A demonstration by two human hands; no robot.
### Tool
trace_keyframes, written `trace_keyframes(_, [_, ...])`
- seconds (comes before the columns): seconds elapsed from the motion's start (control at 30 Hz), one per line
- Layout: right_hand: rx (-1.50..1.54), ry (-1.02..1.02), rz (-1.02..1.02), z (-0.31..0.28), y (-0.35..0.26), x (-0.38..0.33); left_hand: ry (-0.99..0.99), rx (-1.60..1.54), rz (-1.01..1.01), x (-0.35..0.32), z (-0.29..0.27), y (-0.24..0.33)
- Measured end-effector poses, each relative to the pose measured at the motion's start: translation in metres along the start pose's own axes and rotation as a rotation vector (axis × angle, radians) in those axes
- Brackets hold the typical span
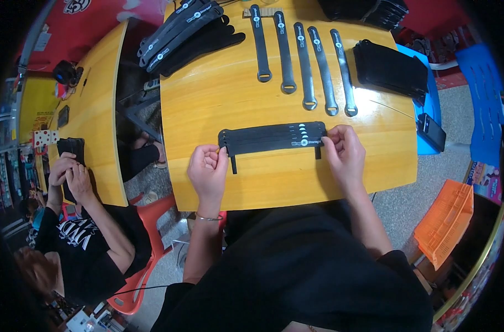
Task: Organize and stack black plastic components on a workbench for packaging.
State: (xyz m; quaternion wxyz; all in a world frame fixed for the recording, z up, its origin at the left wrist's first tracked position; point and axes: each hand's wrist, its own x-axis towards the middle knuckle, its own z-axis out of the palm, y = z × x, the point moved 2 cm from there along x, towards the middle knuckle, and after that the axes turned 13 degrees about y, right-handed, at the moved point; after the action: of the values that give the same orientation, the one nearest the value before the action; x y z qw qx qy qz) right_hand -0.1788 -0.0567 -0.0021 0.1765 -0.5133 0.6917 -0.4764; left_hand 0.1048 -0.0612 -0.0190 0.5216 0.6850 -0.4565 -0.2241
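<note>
Strap bundle [263,139] lies lengthwise left to right; left hand [208,169] and right hand [346,154] pinch opposite ends, neither hand nearer.

Extends the left forearm [201,249] nearly straight ahead; slants the right forearm [372,222] forward and inward. Pinches between thumb and fingers with the left hand [206,170], curling the other fingers inward; pinches likewise with the right hand [346,154], well apart from the left.

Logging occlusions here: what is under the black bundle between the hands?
Two narrow black strips show beyond the near edge of the bundle, over the yellow table; anything else beneath is covered.
</note>
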Motion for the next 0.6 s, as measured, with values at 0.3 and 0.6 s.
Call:
trace_keyframes(0.3, [0.073, 0.009, -0.109, -0.019, -0.003, -0.006, -0.222, 0.306, 0.544, -0.019, -0.004, 0.049])
trace_keyframes(0.6, [-0.435, -0.368, -0.613, -0.01, -0.026, -0.04, -0.619, 0.458, 0.762, -0.05, 0.039, 0.066])
